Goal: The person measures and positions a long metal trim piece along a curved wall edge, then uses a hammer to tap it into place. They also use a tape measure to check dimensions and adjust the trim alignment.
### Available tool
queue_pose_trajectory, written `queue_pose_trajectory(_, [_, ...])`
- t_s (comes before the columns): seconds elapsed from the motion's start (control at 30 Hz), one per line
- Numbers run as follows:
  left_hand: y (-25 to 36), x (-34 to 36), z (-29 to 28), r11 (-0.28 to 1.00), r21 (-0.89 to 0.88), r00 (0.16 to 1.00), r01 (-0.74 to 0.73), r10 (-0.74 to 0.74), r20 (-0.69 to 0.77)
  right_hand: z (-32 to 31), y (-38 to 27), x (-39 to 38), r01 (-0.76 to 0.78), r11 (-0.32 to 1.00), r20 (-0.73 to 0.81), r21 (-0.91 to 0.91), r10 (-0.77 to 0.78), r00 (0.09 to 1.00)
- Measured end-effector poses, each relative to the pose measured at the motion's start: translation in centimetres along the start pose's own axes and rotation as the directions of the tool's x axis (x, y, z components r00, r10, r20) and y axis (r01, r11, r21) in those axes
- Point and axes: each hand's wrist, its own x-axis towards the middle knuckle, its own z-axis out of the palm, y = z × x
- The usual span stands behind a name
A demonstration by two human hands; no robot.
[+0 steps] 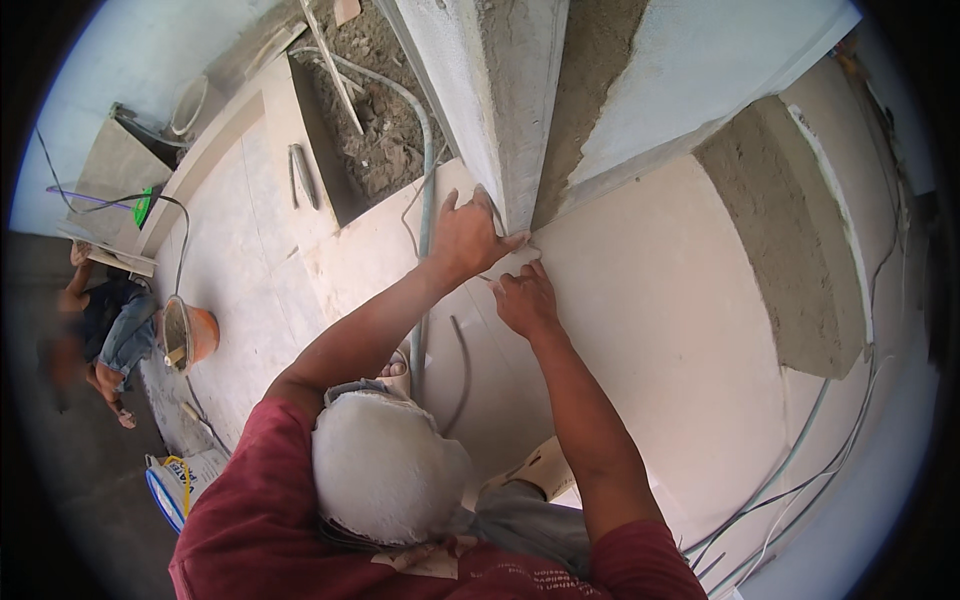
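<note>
My left hand lies against the foot of a plastered column, fingers apart and thumb stretched along its lower edge. Just below and to the right, my right hand is closed, its forefinger pointing at the column's bottom corner. A thin dark stick-like piece juts out of its left side; most of it is hidden by the fingers, so its kind is unclear. Both hands are low over the pale floor tiles. A grey hose runs past my left wrist.
Left of the column is a pit of rubble. An orange bucket and a white bucket stand left, near another person seated. A mortar-coated step rises at right, with cables below. A curved bar lies near my foot.
</note>
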Motion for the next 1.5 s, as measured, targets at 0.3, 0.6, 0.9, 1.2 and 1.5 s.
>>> queue_pose_trajectory(0.3, [0.2,0.1,0.1,1.000,0.005,0.999,0.014,-0.014,-0.033,0.1,-0.1,0.2,-0.015,1.000,-0.037,-0.020,0.014,0.999])
queue_pose_trajectory(0.6, [0.3,-2.5,-1.4,0.998,-0.055,0.998,0.012,-0.016,-0.068,0.6,0.2,0.1,-0.004,0.999,-0.113,-0.041,-0.001,0.994])
queue_pose_trajectory(0.9, [-8.6,-12.1,3.0,0.944,-0.259,0.970,0.203,-0.230,-0.078,-0.1,-0.3,-0.1,-0.014,0.997,-0.118,0.075,0.023,0.993])
queue_pose_trajectory(1.2, [-12.1,-10.7,3.1,0.786,-0.231,0.818,0.574,-0.561,0.125,-1.4,0.0,0.2,-0.007,0.996,-0.026,0.084,0.009,1.000])
queue_pose_trajectory(1.5, [-22.0,-8.9,-0.6,0.751,-0.121,0.677,0.649,-0.642,-0.360,-0.2,0.1,-0.4,0.057,0.996,-0.030,-0.068,-0.059,0.998])
